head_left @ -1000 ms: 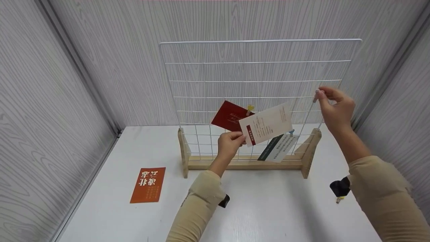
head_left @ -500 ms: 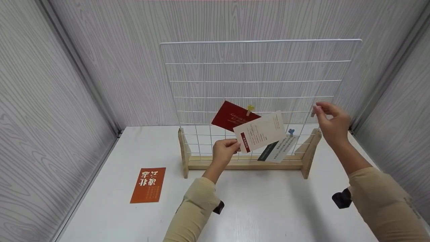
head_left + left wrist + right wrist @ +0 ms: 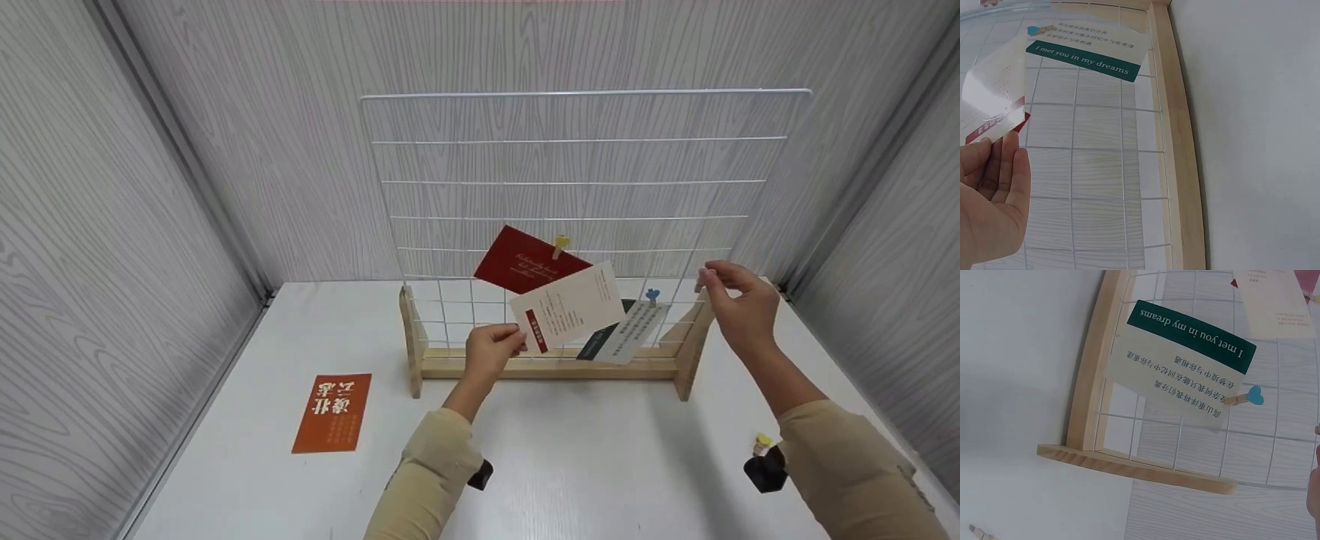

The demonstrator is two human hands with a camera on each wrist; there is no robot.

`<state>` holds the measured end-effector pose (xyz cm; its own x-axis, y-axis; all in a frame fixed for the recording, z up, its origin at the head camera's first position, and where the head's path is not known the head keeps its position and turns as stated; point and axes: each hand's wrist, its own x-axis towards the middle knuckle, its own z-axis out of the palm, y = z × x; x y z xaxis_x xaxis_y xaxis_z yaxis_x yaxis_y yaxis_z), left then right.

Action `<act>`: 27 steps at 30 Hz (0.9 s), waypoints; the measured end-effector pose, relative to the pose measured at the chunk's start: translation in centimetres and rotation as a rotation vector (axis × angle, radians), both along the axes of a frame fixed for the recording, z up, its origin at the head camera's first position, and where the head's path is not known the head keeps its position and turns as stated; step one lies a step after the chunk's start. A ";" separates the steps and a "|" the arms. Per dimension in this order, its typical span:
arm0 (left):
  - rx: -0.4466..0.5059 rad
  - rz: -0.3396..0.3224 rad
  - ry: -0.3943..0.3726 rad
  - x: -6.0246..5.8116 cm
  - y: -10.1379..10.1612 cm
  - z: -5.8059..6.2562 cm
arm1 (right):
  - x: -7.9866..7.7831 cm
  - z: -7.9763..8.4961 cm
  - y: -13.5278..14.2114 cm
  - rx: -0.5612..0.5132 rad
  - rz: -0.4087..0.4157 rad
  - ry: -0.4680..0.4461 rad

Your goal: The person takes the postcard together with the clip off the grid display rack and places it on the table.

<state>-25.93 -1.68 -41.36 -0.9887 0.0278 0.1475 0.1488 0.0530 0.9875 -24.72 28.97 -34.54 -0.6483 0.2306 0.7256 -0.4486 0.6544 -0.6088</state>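
A white wire grid (image 3: 585, 93) with a rounded top bar rises from a pale wooden stand (image 3: 547, 369) and bears two tilted cards. The red card (image 3: 519, 259) carries a yellow-topped clip (image 3: 560, 245) on its upper edge; lower and to its right, the green-and-white card (image 3: 1182, 365), printed "I met you in my dreams", has a wooden clip with a blue heart (image 3: 1254, 395) at its edge.

The left hand (image 3: 493, 351) pinches the white card (image 3: 570, 307) by its lower corner, thumb against fingers. This card slants in front of the grid, overlapping the other two cards in the head view; whether it touches the wires I cannot tell. Its face is glossy, catching a bright glare in the left wrist view.

Well apart, the right hand (image 3: 746, 307) sits by the grid's right edge, thumb and forefinger narrowed on a small piece, too little of which shows to identify.

The smooth white desk (image 3: 562, 465) spreads out before the stand. An orange card (image 3: 331, 413) lies flat towards its left edge, and a small yellow clip (image 3: 762, 442) lies near the right sleeve (image 3: 855, 465). Grey wood-grain panels (image 3: 225, 150) enclose the back and both sides.
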 end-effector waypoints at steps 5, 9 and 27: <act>0.021 -0.012 -0.021 0.3 -0.2 -0.8 | 0.4 -0.8 0.0 -0.005 0.010 -0.010; 0.012 -0.025 -0.033 0.6 -0.4 -1.4 | 0.7 -1.5 0.1 -0.015 0.014 -0.022; -0.005 -0.003 -0.097 1.7 -1.5 -4.2 | 1.0 -7.0 3.0 -0.094 0.055 -0.070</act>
